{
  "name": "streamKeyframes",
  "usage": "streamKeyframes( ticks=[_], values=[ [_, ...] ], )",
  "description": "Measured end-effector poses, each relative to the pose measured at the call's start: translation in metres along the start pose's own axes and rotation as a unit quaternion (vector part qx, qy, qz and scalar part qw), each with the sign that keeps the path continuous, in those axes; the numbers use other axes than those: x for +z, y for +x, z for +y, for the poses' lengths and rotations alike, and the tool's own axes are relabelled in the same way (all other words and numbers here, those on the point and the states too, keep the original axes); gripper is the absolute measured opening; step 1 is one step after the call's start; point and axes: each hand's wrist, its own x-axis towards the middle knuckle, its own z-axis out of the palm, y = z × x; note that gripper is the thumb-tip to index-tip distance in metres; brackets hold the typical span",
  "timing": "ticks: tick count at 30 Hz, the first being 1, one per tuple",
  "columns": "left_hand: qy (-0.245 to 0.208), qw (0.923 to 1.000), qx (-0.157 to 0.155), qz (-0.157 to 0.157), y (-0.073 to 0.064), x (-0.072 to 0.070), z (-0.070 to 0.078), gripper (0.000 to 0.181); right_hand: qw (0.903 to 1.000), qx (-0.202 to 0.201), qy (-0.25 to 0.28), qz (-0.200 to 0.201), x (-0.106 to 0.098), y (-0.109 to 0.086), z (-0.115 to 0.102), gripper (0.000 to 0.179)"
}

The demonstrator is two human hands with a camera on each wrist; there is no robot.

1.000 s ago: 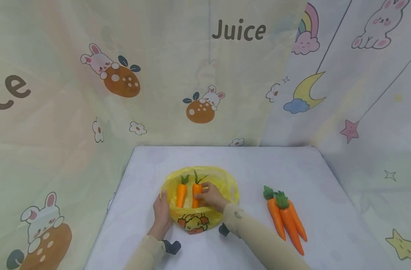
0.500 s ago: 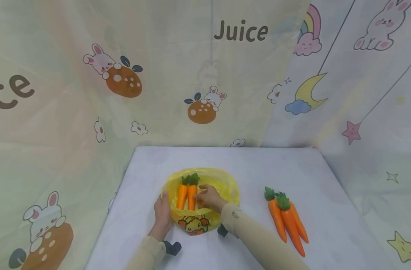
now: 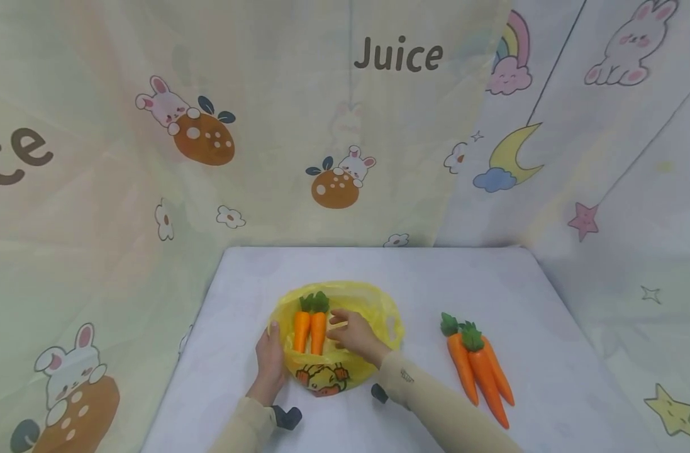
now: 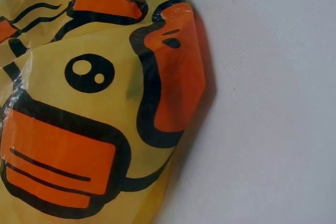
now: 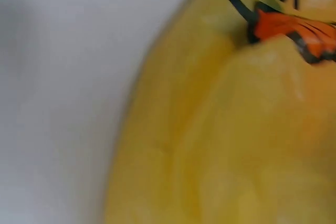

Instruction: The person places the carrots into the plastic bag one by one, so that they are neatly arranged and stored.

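A yellow plastic bag (image 3: 373,301) with a duck print lies with its mouth spread in the head view. Two orange carrots (image 3: 318,333) with leafy green tops lie side by side in its left part. My left hand (image 3: 269,360) holds the bag's left rim, thumb over the edge; its other fingers are mostly hidden. Above the bag's mouth is my right hand (image 3: 357,335), fingers loosely bent with nothing between them, just right of the carrots. The left wrist view shows the printed duck (image 4: 105,72) up close; bag plastic (image 5: 210,145) fills much of the blurred right wrist view.
Three more carrots (image 3: 485,371) lie bunched on the white tabletop (image 3: 424,277), to the right of my right forearm. Patterned cloth walls (image 3: 401,138) with cartoon rabbits rise behind and beside the table.
My right hand has let go of the right-hand carrot and drawn off a little to the right. That carrot now lies close against the other one. My left hand stays at the rim.
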Motion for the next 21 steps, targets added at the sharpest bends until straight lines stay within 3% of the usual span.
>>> streamKeyframes(
  ticks=[3, 5, 8, 10, 15, 18, 21],
  values=[
    [-0.002, 1.0, 0.002, -0.001, 0.0, -0.001, -0.001, 0.071, 0.9934, -0.054, -0.099, 0.023, -0.012, -0.015, -0.012, 0.058],
    [0.0, 1.0, 0.002, -0.001, 0.0, -0.001, -0.002, 0.071, 0.9795, -0.091, -0.172, 0.052, -0.022, -0.026, -0.021, 0.057],
    [0.003, 1.0, -0.001, 0.0, 0.0, -0.001, -0.002, 0.07, 0.9465, -0.131, -0.275, 0.108, -0.04, -0.042, -0.032, 0.058],
    [0.005, 1.0, -0.001, 0.001, 0.0, 0.0, -0.002, 0.071, 0.9192, -0.148, -0.335, 0.144, -0.054, -0.053, -0.037, 0.06],
    [0.012, 0.9999, 0.002, 0.004, -0.001, 0.0, -0.001, 0.072, 0.8573, -0.158, -0.439, 0.218, -0.089, -0.08, -0.041, 0.066],
    [0.015, 0.9999, 0.001, 0.006, -0.002, -0.001, 0.0, 0.072, 0.8304, -0.159, -0.472, 0.25, -0.11, -0.094, -0.037, 0.07],
    [0.012, 0.9999, 0.001, 0.004, -0.002, -0.001, 0.0, 0.071, 0.8097, -0.159, -0.491, 0.279, -0.13, -0.107, -0.027, 0.072]
  ],
)
